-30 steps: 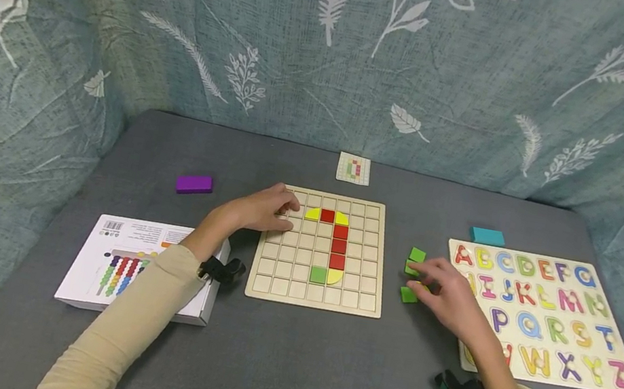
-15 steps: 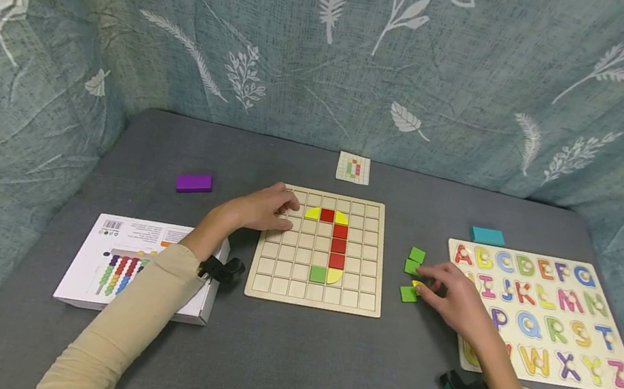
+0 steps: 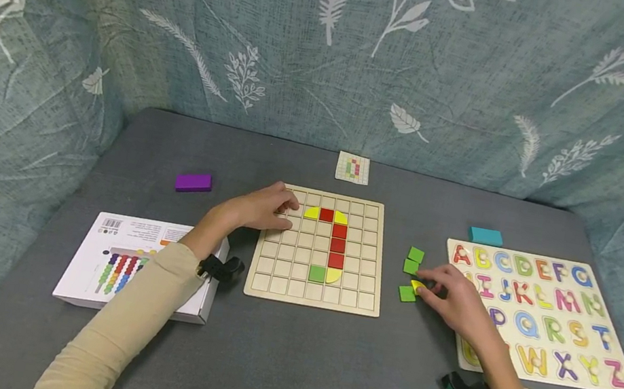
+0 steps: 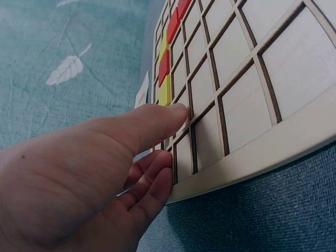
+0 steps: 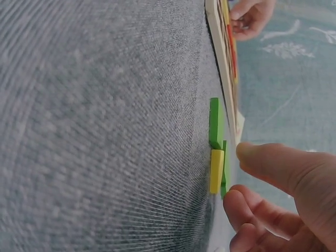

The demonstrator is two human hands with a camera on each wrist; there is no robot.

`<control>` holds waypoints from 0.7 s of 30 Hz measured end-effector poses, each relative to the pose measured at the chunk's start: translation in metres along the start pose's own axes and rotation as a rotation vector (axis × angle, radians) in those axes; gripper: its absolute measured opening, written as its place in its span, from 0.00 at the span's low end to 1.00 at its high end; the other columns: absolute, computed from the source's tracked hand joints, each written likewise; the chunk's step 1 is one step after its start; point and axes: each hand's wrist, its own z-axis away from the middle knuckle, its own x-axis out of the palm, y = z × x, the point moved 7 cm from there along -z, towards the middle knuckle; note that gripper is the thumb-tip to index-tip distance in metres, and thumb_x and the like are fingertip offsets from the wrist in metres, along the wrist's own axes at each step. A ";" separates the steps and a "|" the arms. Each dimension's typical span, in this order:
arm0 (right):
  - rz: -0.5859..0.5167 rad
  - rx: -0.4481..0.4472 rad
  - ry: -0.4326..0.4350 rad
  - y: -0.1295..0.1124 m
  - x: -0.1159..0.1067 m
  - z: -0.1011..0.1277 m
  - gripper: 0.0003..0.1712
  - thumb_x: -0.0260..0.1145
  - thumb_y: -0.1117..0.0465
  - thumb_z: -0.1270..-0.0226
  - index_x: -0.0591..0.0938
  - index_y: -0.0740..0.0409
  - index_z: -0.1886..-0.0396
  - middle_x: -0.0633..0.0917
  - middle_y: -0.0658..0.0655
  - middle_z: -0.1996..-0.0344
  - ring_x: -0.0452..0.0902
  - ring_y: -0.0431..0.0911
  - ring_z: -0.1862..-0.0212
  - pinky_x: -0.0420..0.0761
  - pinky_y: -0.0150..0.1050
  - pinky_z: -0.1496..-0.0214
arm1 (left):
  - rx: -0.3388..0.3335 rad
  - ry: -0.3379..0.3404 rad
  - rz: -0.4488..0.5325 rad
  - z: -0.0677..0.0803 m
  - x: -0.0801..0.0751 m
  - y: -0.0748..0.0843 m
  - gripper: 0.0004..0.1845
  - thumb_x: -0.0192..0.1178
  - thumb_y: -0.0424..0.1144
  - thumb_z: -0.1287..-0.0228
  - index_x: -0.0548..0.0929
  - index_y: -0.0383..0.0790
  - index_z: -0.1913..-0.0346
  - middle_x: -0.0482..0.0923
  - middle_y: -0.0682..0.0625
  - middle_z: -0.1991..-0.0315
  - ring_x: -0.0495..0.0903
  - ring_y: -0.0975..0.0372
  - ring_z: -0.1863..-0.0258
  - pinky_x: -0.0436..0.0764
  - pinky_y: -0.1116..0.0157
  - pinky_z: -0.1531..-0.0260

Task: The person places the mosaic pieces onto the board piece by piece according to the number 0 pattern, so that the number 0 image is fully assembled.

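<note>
The right hand reaches its loosely curled fingers to the yellow tile just left of them among green tiles, while the left hand rests relaxed on the grid board

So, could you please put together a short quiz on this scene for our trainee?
1. True or false: the left hand rests on the grid board.
2. Which piece are the right hand's fingers at: A green, B yellow, C purple?
3. How many red squares sit in the grid board?

Key: 1 true; 2 B; 3 four.
</note>
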 end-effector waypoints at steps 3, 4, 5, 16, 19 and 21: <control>-0.003 -0.003 -0.015 -0.001 0.001 0.000 0.15 0.70 0.66 0.41 0.86 0.60 0.52 0.82 0.58 0.62 0.72 0.39 0.68 0.70 0.32 0.69 | 0.006 0.000 0.004 -0.001 0.000 0.000 0.22 0.58 0.39 0.32 0.72 0.33 0.38 0.66 0.41 0.49 0.67 0.55 0.53 0.70 0.57 0.47; -0.002 -0.005 -0.022 -0.002 0.001 0.000 0.15 0.70 0.66 0.41 0.86 0.60 0.52 0.82 0.58 0.62 0.72 0.39 0.68 0.69 0.32 0.69 | 0.007 0.002 0.005 -0.001 0.000 0.000 0.22 0.58 0.39 0.32 0.72 0.33 0.38 0.66 0.41 0.49 0.67 0.55 0.53 0.70 0.57 0.47; -0.001 -0.007 -0.029 -0.002 0.001 -0.001 0.15 0.70 0.67 0.41 0.86 0.60 0.53 0.82 0.58 0.62 0.72 0.39 0.69 0.70 0.32 0.69 | 0.008 0.003 0.005 -0.001 0.000 0.000 0.22 0.58 0.39 0.32 0.72 0.33 0.38 0.66 0.41 0.49 0.67 0.55 0.53 0.70 0.56 0.47; 0.034 0.006 -0.083 -0.004 0.003 -0.002 0.14 0.68 0.67 0.39 0.86 0.59 0.53 0.81 0.59 0.61 0.71 0.41 0.68 0.70 0.33 0.69 | 0.005 -0.005 0.010 -0.002 -0.002 -0.001 0.22 0.58 0.39 0.32 0.72 0.33 0.39 0.65 0.42 0.50 0.66 0.55 0.54 0.69 0.58 0.49; 0.072 0.026 -0.090 -0.003 0.001 -0.001 0.14 0.68 0.67 0.39 0.86 0.59 0.52 0.81 0.58 0.62 0.71 0.41 0.68 0.71 0.33 0.68 | 0.005 -0.011 0.004 -0.002 -0.002 0.000 0.22 0.58 0.39 0.32 0.72 0.33 0.38 0.65 0.42 0.51 0.65 0.56 0.55 0.69 0.59 0.50; 0.093 0.030 -0.092 -0.002 0.000 -0.001 0.14 0.69 0.67 0.39 0.86 0.59 0.52 0.81 0.58 0.63 0.71 0.42 0.68 0.71 0.34 0.68 | 0.002 -0.012 0.001 -0.002 -0.002 0.000 0.22 0.58 0.39 0.32 0.72 0.33 0.38 0.65 0.42 0.51 0.65 0.56 0.55 0.69 0.59 0.51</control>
